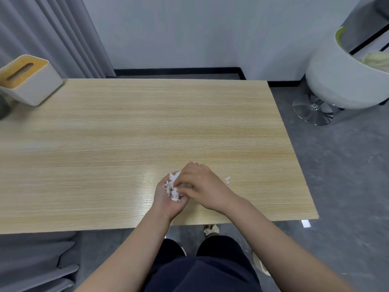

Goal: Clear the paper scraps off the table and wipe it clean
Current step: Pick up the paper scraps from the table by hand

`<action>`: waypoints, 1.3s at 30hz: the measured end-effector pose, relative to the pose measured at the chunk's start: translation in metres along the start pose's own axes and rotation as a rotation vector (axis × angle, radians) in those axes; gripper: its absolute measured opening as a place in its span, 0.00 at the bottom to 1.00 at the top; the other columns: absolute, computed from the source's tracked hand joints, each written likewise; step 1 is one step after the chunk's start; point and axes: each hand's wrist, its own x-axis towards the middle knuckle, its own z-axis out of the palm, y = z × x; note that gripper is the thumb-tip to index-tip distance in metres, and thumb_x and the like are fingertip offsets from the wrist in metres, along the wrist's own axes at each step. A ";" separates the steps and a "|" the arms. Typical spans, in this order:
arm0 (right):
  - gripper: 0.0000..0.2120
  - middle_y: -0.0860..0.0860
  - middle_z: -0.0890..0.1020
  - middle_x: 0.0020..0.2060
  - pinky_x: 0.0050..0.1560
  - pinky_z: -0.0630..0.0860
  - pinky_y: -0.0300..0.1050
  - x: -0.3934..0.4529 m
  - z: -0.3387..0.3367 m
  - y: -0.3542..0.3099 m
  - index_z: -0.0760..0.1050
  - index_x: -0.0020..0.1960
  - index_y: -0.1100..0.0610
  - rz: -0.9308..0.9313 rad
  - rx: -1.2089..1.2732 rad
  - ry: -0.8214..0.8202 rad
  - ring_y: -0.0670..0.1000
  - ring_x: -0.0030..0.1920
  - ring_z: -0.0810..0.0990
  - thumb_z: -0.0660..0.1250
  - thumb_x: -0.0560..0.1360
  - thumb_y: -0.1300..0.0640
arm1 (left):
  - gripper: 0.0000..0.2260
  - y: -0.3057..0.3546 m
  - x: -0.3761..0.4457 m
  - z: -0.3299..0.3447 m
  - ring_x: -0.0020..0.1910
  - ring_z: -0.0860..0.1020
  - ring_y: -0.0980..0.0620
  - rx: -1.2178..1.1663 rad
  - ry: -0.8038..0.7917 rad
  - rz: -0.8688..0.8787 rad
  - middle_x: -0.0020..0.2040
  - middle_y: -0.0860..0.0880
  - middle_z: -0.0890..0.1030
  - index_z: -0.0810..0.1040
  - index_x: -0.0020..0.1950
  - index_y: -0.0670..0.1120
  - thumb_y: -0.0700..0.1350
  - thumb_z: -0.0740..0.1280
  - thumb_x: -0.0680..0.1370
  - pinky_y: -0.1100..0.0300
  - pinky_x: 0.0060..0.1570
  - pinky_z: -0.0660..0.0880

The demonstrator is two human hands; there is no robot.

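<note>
My left hand (pixel 167 200) lies palm up on the wooden table (pixel 105 144) near its front edge, cupping a heap of white paper scraps (pixel 173 187). My right hand (pixel 203 186) reaches over from the right, its fingertips pressed onto the heap in my left palm. One small white scrap (pixel 228 179) lies on the table just right of my right hand. Whether my right fingers pinch any scrap is hidden by the hand.
A white tissue box with a yellow lid (pixel 27 79) stands at the table's far left corner. A white swivel chair (pixel 345 81) stands on the floor to the right. A grey chair (pixel 35 262) is at lower left. A paper piece (pixel 211 229) lies on the floor under the table edge.
</note>
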 end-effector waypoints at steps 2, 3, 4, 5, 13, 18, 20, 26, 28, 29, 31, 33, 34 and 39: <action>0.08 0.49 0.81 0.48 0.57 0.65 0.46 0.000 -0.006 0.001 0.81 0.51 0.55 0.034 0.049 0.017 0.51 0.52 0.75 0.67 0.74 0.57 | 0.14 -0.002 0.001 0.000 0.30 0.80 0.50 -0.031 0.156 -0.028 0.31 0.44 0.79 0.77 0.37 0.37 0.29 0.78 0.57 0.60 0.28 0.78; 0.08 0.49 0.81 0.48 0.57 0.65 0.45 0.000 -0.011 0.002 0.81 0.52 0.55 0.053 0.080 0.035 0.50 0.51 0.75 0.67 0.74 0.56 | 0.15 -0.002 0.000 -0.002 0.30 0.80 0.49 -0.098 0.146 -0.033 0.31 0.43 0.79 0.75 0.38 0.37 0.29 0.77 0.58 0.58 0.28 0.78; 0.08 0.49 0.81 0.47 0.57 0.66 0.45 -0.001 -0.017 0.004 0.81 0.51 0.55 0.070 0.111 0.064 0.48 0.50 0.76 0.67 0.74 0.55 | 0.10 -0.003 0.001 0.001 0.32 0.81 0.47 -0.142 0.194 -0.004 0.34 0.42 0.80 0.75 0.41 0.37 0.31 0.73 0.64 0.56 0.29 0.79; 0.07 0.48 0.81 0.46 0.56 0.67 0.43 -0.001 -0.023 0.006 0.81 0.50 0.55 0.090 0.136 0.099 0.47 0.48 0.76 0.67 0.74 0.55 | 0.02 -0.004 0.000 0.004 0.34 0.82 0.46 -0.150 0.260 0.053 0.36 0.41 0.82 0.75 0.43 0.36 0.32 0.66 0.72 0.54 0.31 0.80; 0.04 0.47 0.80 0.45 0.48 0.70 0.36 -0.034 -0.038 0.079 0.80 0.49 0.54 0.585 0.106 0.290 0.44 0.45 0.76 0.67 0.75 0.59 | 0.19 -0.001 0.001 -0.003 0.61 0.76 0.39 -0.028 0.266 0.004 0.64 0.37 0.75 0.76 0.60 0.32 0.36 0.70 0.71 0.47 0.60 0.72; 0.10 0.52 0.79 0.52 0.47 0.69 0.40 -0.043 -0.013 0.121 0.79 0.56 0.57 0.779 -0.037 0.078 0.48 0.48 0.76 0.68 0.75 0.58 | 0.18 -0.001 0.001 -0.010 0.62 0.76 0.41 -0.075 0.291 0.007 0.64 0.39 0.76 0.76 0.61 0.33 0.43 0.54 0.80 0.48 0.60 0.71; 0.13 0.52 0.77 0.53 0.49 0.69 0.40 -0.045 -0.005 0.126 0.77 0.58 0.58 0.779 -0.067 0.020 0.50 0.52 0.76 0.68 0.74 0.58 | 0.17 -0.001 -0.001 -0.009 0.62 0.76 0.42 -0.049 0.310 0.015 0.64 0.39 0.76 0.78 0.59 0.33 0.41 0.57 0.78 0.49 0.61 0.71; 0.07 0.53 0.77 0.47 0.45 0.68 0.40 -0.052 0.012 0.127 0.78 0.52 0.60 0.735 -0.109 0.014 0.52 0.48 0.76 0.64 0.76 0.63 | 0.16 0.000 -0.006 -0.009 0.62 0.75 0.41 -0.026 0.277 0.005 0.64 0.38 0.75 0.78 0.58 0.32 0.41 0.62 0.76 0.47 0.60 0.71; 0.05 0.51 0.77 0.42 0.42 0.68 0.40 -0.054 0.012 0.125 0.79 0.49 0.59 0.741 -0.081 0.038 0.50 0.44 0.76 0.65 0.76 0.63 | 0.18 0.001 -0.009 -0.010 0.62 0.75 0.40 -0.032 0.254 0.000 0.65 0.38 0.75 0.77 0.59 0.32 0.37 0.69 0.71 0.47 0.61 0.71; 0.04 0.50 0.78 0.40 0.41 0.69 0.40 -0.055 0.011 0.124 0.79 0.47 0.59 0.742 -0.060 0.052 0.50 0.42 0.76 0.66 0.76 0.62 | 0.23 0.001 -0.011 -0.010 0.62 0.75 0.39 -0.043 0.239 0.005 0.65 0.38 0.75 0.76 0.60 0.32 0.34 0.73 0.66 0.47 0.61 0.71; 0.03 0.49 0.79 0.39 0.38 0.68 0.37 -0.057 0.008 0.119 0.79 0.46 0.58 0.737 -0.017 0.088 0.48 0.40 0.76 0.67 0.75 0.60 | 0.31 0.002 -0.011 -0.010 0.61 0.75 0.38 -0.058 0.201 -0.002 0.65 0.38 0.75 0.76 0.61 0.31 0.30 0.77 0.59 0.47 0.60 0.72; 0.03 0.48 0.79 0.40 0.38 0.68 0.35 -0.060 0.005 0.111 0.80 0.46 0.58 0.723 0.012 0.118 0.46 0.41 0.75 0.67 0.75 0.60 | 0.27 0.001 -0.011 -0.011 0.61 0.76 0.39 -0.046 0.197 -0.016 0.65 0.38 0.75 0.76 0.60 0.32 0.32 0.75 0.61 0.47 0.61 0.71; 0.03 0.49 0.80 0.41 0.40 0.70 0.35 -0.062 0.004 0.106 0.80 0.46 0.58 0.713 0.023 0.121 0.46 0.41 0.76 0.67 0.75 0.60 | 0.24 0.001 -0.011 -0.012 0.61 0.76 0.39 -0.047 0.198 -0.019 0.65 0.39 0.75 0.77 0.59 0.32 0.34 0.73 0.63 0.48 0.61 0.71; 0.05 0.46 0.75 0.44 0.45 0.68 0.37 -0.080 0.016 0.098 0.80 0.44 0.57 0.658 0.030 0.031 0.45 0.45 0.73 0.65 0.75 0.61 | 0.33 0.001 -0.013 -0.013 0.60 0.77 0.40 -0.024 0.167 -0.028 0.64 0.39 0.76 0.77 0.59 0.33 0.31 0.79 0.55 0.48 0.61 0.71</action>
